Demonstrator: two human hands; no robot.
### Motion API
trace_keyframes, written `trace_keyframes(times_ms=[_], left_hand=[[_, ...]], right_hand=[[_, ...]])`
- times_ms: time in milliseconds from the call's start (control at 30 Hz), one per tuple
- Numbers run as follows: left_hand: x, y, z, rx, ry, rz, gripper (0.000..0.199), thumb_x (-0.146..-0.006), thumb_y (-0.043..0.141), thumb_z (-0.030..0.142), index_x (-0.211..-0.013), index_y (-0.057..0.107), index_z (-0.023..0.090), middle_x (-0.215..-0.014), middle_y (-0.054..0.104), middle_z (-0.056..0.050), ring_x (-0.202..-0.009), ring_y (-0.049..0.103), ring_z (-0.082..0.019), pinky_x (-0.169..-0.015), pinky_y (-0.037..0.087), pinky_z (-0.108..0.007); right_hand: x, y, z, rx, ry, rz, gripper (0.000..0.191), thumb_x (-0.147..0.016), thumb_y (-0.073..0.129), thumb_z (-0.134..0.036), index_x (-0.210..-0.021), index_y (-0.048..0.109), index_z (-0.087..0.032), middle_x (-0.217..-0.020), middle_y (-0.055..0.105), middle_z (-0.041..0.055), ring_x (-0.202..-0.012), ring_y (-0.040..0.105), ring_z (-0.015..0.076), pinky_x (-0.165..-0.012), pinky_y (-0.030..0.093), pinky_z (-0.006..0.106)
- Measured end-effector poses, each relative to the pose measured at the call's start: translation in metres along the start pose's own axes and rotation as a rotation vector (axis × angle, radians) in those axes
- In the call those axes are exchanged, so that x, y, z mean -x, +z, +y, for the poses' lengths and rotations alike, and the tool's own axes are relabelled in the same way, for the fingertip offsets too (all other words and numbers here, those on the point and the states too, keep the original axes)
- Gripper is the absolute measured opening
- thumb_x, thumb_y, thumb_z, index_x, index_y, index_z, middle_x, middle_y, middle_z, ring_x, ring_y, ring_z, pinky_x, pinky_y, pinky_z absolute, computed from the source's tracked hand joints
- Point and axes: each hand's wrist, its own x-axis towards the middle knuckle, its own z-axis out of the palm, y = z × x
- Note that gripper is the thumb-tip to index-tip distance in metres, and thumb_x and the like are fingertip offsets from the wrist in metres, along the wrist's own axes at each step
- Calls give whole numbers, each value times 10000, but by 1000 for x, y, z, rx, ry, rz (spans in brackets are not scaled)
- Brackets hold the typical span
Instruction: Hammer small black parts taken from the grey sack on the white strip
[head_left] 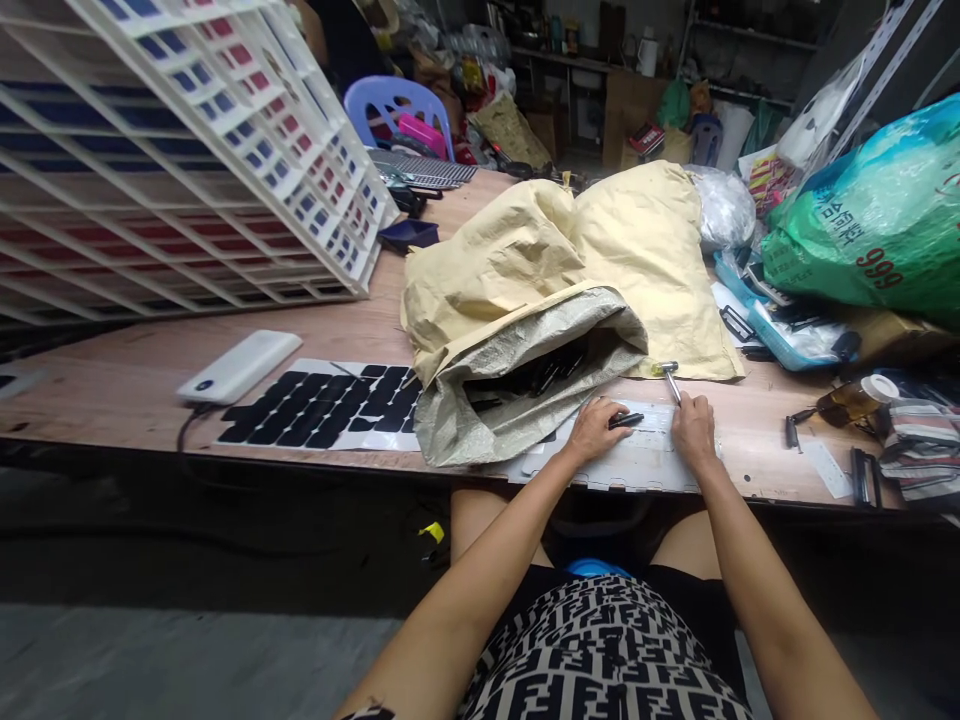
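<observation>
My left hand [594,430] is closed on a small black elongated part [626,420] above a light grey board [615,465] at the table's front edge. In my right hand [694,430] is a small hammer [670,378], its head up and away from me, the fingers wrapped round the handle. Just beyond my left hand, a yellowish woven sack [495,400] lies with its mouth towards me. Dark parts [555,370] show inside it. Left of the sack lies a white sheet with rows of black rounded pieces [315,405].
A white plastic crate [330,220] stands at the left, beside a white power bank [240,366] with a cable. To the right are a green plastic bag [862,230], a blue tray [795,345], a brown bottle [847,405] and folded striped cloth [926,450].
</observation>
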Motion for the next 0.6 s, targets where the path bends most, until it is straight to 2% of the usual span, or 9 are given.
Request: trace_keyframes(times_ms=[67,133,200,267,433,600], left_hand=[[0,-1,-1,42,0,33,216,-807,747,270,-1008,701,207,-961,666,-23,-974,562,-205,-893,423,-326],[0,0,-1,59,-10,53,169,-809,737,253,-965,697,203,-960,666,-22,-973,563,-205,-888,424,-325],[0,1,1,57,-23,57,166,-810,734,256,-965,703,205,-961,661,-24,-967,561,-206,-884,424,-326],[0,2,2,42,-38,56,171,-817,732,268,-976,714,208,-955,655,-27,-964,559,-209,-888,422,-331],[-1,2,4,15,-52,63,180,-846,714,309,-1001,738,221,-928,645,-28,-954,557,-207,-899,415,-335],[-1,3,4,7,-65,51,181,-859,702,321,-1013,749,238,-944,648,-26,-957,558,-200,-895,416,-327]], right_hand=[[1,-10,6,-150,13,-11,361,-924,424,-188,-1193,654,-118,-922,563,112,-889,522,238,-833,445,351],[9,-21,10,-309,14,34,362,-931,419,-226,-1178,667,-133,-885,574,91,-887,548,231,-846,468,350],[25,-32,12,-445,8,101,390,-949,411,-287,-1223,654,-153,-929,603,92,-908,573,229,-851,490,360],[47,-38,10,-542,-1,115,415,-959,418,-350,-1259,643,-171,-998,632,101,-922,597,225,-843,511,365],[92,-35,0,-654,-33,-12,422,-948,472,-407,-1263,659,-197,-1103,686,107,-960,638,222,-855,544,378],[105,-33,-8,-684,-52,-46,425,-953,470,-385,-1289,649,-195,-1118,698,109,-984,656,221,-885,556,394]])
